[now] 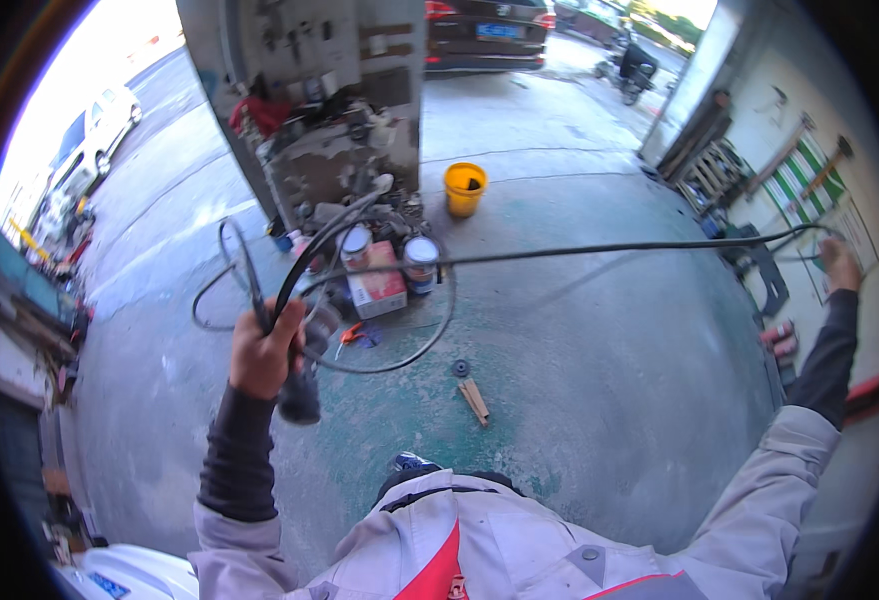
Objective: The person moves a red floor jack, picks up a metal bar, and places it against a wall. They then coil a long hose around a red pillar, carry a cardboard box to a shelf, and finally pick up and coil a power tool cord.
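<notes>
In my left hand (262, 352) is a bunch of dark cable (579, 250), its loops hanging around the closed fingers. A dark, rounded object like a power tool body (300, 396) hangs just beside and below that hand; whether the fingers also grip it cannot be made out. One length of the cable runs nearly straight across to my right hand (840, 266), which is raised far out at the right with its fingers closed on it. On the floor between my arms lie a small dark disc (461, 368) and a tan strip (474, 401) of wood or cardboard.
Paint cans (420, 264) and a red-and-white box (379, 292) stand before a cluttered pillar (309, 170). Near them lies an orange-handled tool (352, 333). Beyond is a yellow bucket (464, 203). Hammers (827, 166) hang on the right wall; a dark car (487, 38) is outside.
</notes>
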The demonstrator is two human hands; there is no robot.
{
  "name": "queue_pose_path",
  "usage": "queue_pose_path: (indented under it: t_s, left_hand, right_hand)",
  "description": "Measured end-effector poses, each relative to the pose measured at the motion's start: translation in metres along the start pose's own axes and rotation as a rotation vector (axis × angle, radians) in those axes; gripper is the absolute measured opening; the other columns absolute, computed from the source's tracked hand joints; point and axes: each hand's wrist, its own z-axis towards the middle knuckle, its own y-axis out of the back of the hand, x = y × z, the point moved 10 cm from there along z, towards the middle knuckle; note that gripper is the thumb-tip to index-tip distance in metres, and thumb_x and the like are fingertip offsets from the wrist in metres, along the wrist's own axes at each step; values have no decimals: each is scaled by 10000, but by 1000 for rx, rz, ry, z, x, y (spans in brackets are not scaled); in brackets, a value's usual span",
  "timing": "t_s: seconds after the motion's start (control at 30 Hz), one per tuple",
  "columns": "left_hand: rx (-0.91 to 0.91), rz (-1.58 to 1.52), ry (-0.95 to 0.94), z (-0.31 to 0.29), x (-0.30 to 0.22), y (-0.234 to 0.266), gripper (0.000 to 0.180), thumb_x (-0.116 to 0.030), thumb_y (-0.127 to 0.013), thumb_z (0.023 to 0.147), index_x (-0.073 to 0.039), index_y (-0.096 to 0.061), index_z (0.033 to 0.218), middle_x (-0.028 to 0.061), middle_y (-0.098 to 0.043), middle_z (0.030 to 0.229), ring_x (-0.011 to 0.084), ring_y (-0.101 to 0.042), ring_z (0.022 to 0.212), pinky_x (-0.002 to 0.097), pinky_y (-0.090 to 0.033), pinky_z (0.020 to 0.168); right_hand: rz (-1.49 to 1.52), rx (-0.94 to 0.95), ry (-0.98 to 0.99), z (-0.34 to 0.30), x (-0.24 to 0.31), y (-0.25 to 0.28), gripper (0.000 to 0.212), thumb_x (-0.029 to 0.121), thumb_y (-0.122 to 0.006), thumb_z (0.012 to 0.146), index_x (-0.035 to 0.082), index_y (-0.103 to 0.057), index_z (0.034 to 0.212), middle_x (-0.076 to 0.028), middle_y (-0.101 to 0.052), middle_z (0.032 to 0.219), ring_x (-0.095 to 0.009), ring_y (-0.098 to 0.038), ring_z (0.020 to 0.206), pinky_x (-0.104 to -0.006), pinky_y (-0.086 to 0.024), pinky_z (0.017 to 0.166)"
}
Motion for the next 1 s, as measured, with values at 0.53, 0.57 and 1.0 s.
queue_pose_path:
  t_s: [0.53, 0.57, 1.0]
  left_hand:
    - [336, -421, 166, -21, -79, -254, 385, -425, -619, 976, -117, -511, 773, 23, -515, 630, 168, -484, 370, 343, -449, 388]
    - [329, -430, 215, -21, -65, -251, 365, -399, -616, 981, -109, -522, 781, 26, -518, 631, 170, -485, 370, 346, -447, 381]
    - [479, 78, 261, -40, 105, -250, 363, -325, -621, 988, -47, -577, 759, 34, -580, 618, 125, -509, 418, 278, -400, 388]
  right_hand:
    - [174, 1150, 8, -431, 170, -231, 425, 358, -471, 985, -29, -644, 1015, -193, -675, 909, -324, -647, 806, -428, -499, 695]
    - [397, 1323, -58, -511, 229, -253, 514, 421, -457, 983, -49, -663, 996, -233, -676, 934, -365, -650, 850, -457, -493, 735]
    - [1072, 741, -95, -490, 367, -100, 349, 359, -564, 950, 21, -635, 897, -230, -659, 827, -455, -627, 809, -509, -489, 680]
